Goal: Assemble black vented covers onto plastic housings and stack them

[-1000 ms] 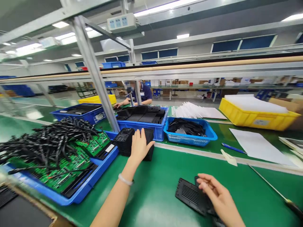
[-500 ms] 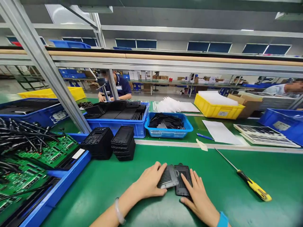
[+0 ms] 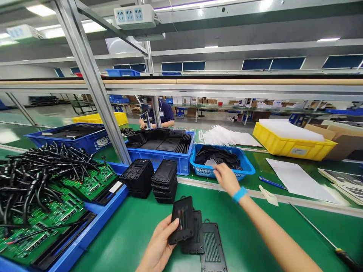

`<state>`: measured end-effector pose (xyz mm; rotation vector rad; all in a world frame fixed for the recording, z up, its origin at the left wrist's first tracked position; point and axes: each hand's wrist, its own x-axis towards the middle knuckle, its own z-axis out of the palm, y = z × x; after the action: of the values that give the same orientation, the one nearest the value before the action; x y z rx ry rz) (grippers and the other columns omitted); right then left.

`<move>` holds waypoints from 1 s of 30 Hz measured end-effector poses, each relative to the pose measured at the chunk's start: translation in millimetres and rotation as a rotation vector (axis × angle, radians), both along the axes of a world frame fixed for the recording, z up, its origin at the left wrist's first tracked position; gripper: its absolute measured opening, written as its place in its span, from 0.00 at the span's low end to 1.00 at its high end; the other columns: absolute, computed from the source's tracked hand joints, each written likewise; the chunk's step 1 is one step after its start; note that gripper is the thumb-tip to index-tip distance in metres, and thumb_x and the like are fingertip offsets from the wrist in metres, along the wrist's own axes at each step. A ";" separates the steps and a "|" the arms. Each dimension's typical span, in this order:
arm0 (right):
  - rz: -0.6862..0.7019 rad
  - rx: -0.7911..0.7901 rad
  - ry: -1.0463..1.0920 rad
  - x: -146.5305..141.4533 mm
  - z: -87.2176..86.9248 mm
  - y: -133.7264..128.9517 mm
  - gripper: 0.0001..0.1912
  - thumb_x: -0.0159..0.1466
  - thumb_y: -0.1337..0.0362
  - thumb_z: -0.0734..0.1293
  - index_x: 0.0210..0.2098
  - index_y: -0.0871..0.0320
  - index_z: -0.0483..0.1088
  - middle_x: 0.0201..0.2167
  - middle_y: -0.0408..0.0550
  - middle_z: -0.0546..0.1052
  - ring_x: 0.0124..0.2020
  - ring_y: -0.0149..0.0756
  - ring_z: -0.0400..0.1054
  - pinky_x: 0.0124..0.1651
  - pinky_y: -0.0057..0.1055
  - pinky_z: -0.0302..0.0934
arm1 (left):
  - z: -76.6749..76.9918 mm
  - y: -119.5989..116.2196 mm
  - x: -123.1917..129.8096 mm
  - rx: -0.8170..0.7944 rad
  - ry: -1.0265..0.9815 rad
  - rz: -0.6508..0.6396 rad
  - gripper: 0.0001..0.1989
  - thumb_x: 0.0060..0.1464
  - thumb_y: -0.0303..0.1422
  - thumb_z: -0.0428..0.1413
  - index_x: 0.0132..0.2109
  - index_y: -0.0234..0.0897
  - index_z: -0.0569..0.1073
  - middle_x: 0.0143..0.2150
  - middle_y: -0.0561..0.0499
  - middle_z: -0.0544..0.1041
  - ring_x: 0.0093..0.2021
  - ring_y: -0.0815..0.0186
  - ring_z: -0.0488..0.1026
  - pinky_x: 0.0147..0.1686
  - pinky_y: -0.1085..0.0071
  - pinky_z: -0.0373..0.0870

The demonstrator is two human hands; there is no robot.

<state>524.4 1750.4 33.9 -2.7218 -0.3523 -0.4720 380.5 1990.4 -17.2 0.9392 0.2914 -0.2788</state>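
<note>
My left hand (image 3: 160, 241) is closed around a black slotted plastic cover (image 3: 182, 219), tilted up above the bench. A second black cover (image 3: 195, 232) shows partly behind it. A third slotted cover (image 3: 211, 247) lies lower right, overlapped by the second. My right hand (image 3: 228, 179) reaches over the near rim of a light-blue basket (image 3: 204, 172) of thin black pieces (image 3: 221, 155). Its fingers are bent together beside a pale translucent piece (image 3: 210, 162); what they pinch is hidden. Two stacks of black housings, a left stack (image 3: 137, 177) and a right stack (image 3: 165, 181), stand beyond my left hand.
Circuit boards (image 3: 65, 204) with black cables fill a blue tray at left. A blue crate (image 3: 181, 160) of black parts stands behind the stacks, beside a metal post (image 3: 93, 75). At right are a screwdriver (image 3: 314, 226), pen (image 3: 272, 183) and paper (image 3: 300, 181). Across the bench sits a co-worker (image 3: 166, 113).
My right hand has left the covers and moved forward to the basket. My left hand now raises a cover, and three covers are fanned out. The view has swung left and up.
</note>
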 end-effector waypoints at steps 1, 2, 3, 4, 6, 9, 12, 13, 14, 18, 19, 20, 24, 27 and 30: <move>-0.101 -0.035 0.030 25.5 8.6 -4.3 0.15 0.67 0.68 0.56 0.48 0.62 0.70 0.46 0.57 0.72 0.48 0.42 0.69 0.51 0.38 0.63 | -1.0 -2.2 -2.2 -0.018 0.045 0.031 0.20 0.41 0.33 0.68 0.43 0.32 0.77 0.39 0.45 0.81 0.35 0.63 0.78 0.31 0.74 0.75; -0.153 -0.047 0.054 48.0 14.0 -7.5 0.14 0.66 0.68 0.58 0.47 0.64 0.71 0.46 0.60 0.72 0.47 0.45 0.69 0.49 0.39 0.63 | -1.3 -4.5 -4.2 -0.027 0.079 0.057 0.20 0.42 0.33 0.68 0.44 0.33 0.76 0.38 0.45 0.82 0.33 0.64 0.78 0.29 0.74 0.75; -0.196 -0.058 0.088 66.7 16.2 -9.6 0.12 0.64 0.67 0.62 0.44 0.65 0.72 0.45 0.62 0.72 0.46 0.48 0.70 0.47 0.40 0.63 | -1.0 -6.9 -5.8 -0.030 0.103 0.072 0.21 0.44 0.33 0.67 0.46 0.33 0.75 0.37 0.45 0.82 0.30 0.64 0.78 0.26 0.74 0.75; -0.219 -0.059 0.123 81.7 16.0 -10.7 0.11 0.62 0.66 0.66 0.41 0.66 0.73 0.43 0.64 0.73 0.44 0.50 0.70 0.44 0.40 0.63 | -0.1 -8.9 -7.1 -0.024 0.121 0.078 0.21 0.46 0.34 0.65 0.48 0.33 0.74 0.36 0.45 0.82 0.28 0.64 0.78 0.23 0.73 0.75; -0.227 -0.044 0.189 101.1 11.4 -11.1 0.11 0.54 0.63 0.73 0.32 0.65 0.74 0.36 0.61 0.75 0.39 0.51 0.71 0.37 0.37 0.62 | 3.1 -11.4 -8.8 0.004 0.148 0.082 0.22 0.50 0.34 0.63 0.51 0.32 0.71 0.34 0.45 0.81 0.24 0.65 0.76 0.18 0.73 0.74; -0.211 0.006 0.206 108.9 5.8 -11.7 0.10 0.52 0.63 0.74 0.27 0.60 0.71 0.29 0.52 0.76 0.33 0.44 0.71 0.31 0.32 0.58 | 6.1 -11.2 -9.3 0.042 0.149 0.086 0.22 0.53 0.33 0.60 0.53 0.30 0.69 0.32 0.44 0.81 0.22 0.65 0.75 0.16 0.73 0.73; -0.219 0.068 0.099 96.0 11.3 -13.8 0.05 0.60 0.63 0.67 0.34 0.58 0.70 0.33 0.50 0.77 0.35 0.40 0.70 0.34 0.31 0.57 | 2.1 -8.5 -8.3 0.063 0.128 0.081 0.22 0.55 0.34 0.58 0.55 0.30 0.67 0.33 0.43 0.81 0.23 0.65 0.75 0.16 0.73 0.73; -0.215 0.114 0.039 87.0 15.1 -14.0 0.06 0.61 0.62 0.65 0.36 0.58 0.69 0.34 0.50 0.77 0.35 0.39 0.70 0.35 0.32 0.57 | -0.5 -7.8 -8.0 0.067 0.121 0.073 0.22 0.56 0.35 0.57 0.55 0.30 0.66 0.34 0.43 0.81 0.23 0.65 0.75 0.17 0.73 0.73; -0.193 0.185 -0.022 75.5 19.2 -13.4 0.07 0.62 0.61 0.63 0.37 0.58 0.69 0.33 0.50 0.77 0.35 0.39 0.69 0.36 0.32 0.57 | -3.3 -7.5 -7.8 0.071 0.115 0.061 0.22 0.56 0.36 0.57 0.56 0.31 0.66 0.34 0.43 0.81 0.23 0.65 0.75 0.17 0.73 0.73; 0.210 0.617 0.147 8.7 25.9 0.5 0.15 0.59 0.52 0.64 0.33 0.59 0.69 0.27 0.47 0.75 0.29 0.37 0.66 0.33 0.33 0.58 | -11.3 -11.4 -10.0 0.076 0.073 -0.029 0.23 0.58 0.40 0.55 0.56 0.31 0.66 0.35 0.43 0.80 0.25 0.65 0.76 0.17 0.73 0.74; 0.332 0.676 0.307 -10.3 23.2 6.3 0.17 0.58 0.50 0.65 0.33 0.59 0.69 0.27 0.46 0.74 0.28 0.36 0.65 0.33 0.32 0.58 | -12.0 -14.0 -11.5 0.073 0.064 -0.060 0.22 0.58 0.40 0.54 0.55 0.31 0.66 0.35 0.43 0.80 0.25 0.65 0.76 0.17 0.74 0.73; 0.429 0.702 0.462 -28.5 18.6 12.4 0.18 0.58 0.49 0.65 0.33 0.59 0.69 0.26 0.45 0.74 0.28 0.35 0.65 0.32 0.31 0.57 | -12.5 -17.1 -13.4 0.071 0.059 -0.087 0.22 0.59 0.41 0.53 0.54 0.31 0.67 0.35 0.43 0.80 0.24 0.65 0.75 0.17 0.74 0.73; 0.540 0.581 0.688 -82.7 -5.4 29.2 0.17 0.61 0.49 0.63 0.29 0.58 0.67 0.24 0.42 0.70 0.26 0.33 0.62 0.30 0.30 0.55 | -14.0 -32.2 -24.9 0.064 0.094 -0.136 0.23 0.58 0.42 0.52 0.55 0.31 0.66 0.32 0.45 0.79 0.21 0.67 0.73 0.15 0.74 0.71; 0.449 0.543 0.538 -105.3 -9.5 28.5 0.17 0.64 0.50 0.60 0.31 0.57 0.66 0.27 0.43 0.70 0.30 0.34 0.63 0.34 0.32 0.58 | -16.9 -41.4 -35.4 0.048 0.124 -0.135 0.22 0.58 0.41 0.52 0.54 0.30 0.67 0.32 0.45 0.78 0.20 0.67 0.72 0.15 0.73 0.72; 0.367 0.647 0.433 -124.2 -1.4 17.2 0.17 0.65 0.48 0.58 0.35 0.56 0.65 0.30 0.42 0.70 0.32 0.34 0.64 0.37 0.32 0.60 | -20.2 -44.9 -44.4 0.045 0.141 -0.120 0.21 0.59 0.41 0.51 0.53 0.30 0.67 0.29 0.46 0.77 0.21 0.66 0.72 0.16 0.73 0.72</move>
<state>400.2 1767.6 32.5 -1.9938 -0.4673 0.1027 336.0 1945.4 -37.3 0.9852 0.3719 -0.4516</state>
